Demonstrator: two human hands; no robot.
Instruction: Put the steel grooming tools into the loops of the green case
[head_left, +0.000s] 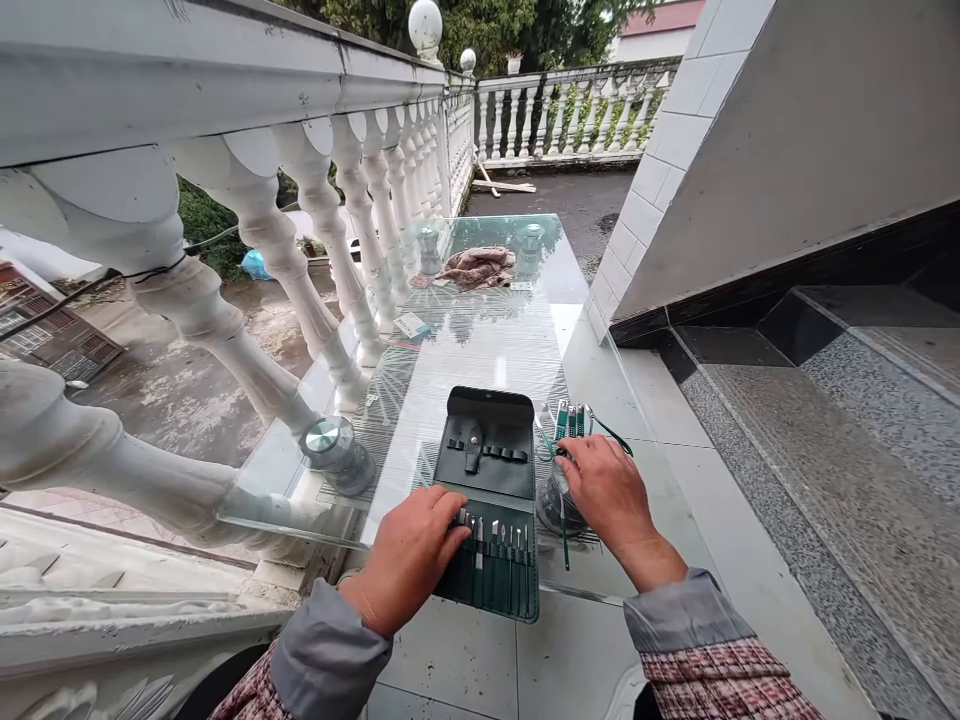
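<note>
A dark green manicure kit case [486, 475] lies unfolded on the glass table, with slim metal tools [499, 540] slotted in its lower half. Its upper flap carries loops and a small strap. My left hand [416, 545] is closed at the case's left edge, thumb over the tools; its other fingertips are partly hidden. To the right of the case, my right hand [607, 490] has its thumb and fingertips together at the green handles of small scissors [549, 440]. Nail clippers [570, 418] and green-handled nippers [611, 430] lie just beyond it. A thin green tool [564, 535] lies below that hand.
A crumpled brown cloth [480, 268] and a small white-and-blue packet [412, 325] lie farther along the glass table [600, 370]. Round table supports [336, 450] show at the corners. A white balustrade [255, 220] borders the left; stone steps [795, 420] rise at right.
</note>
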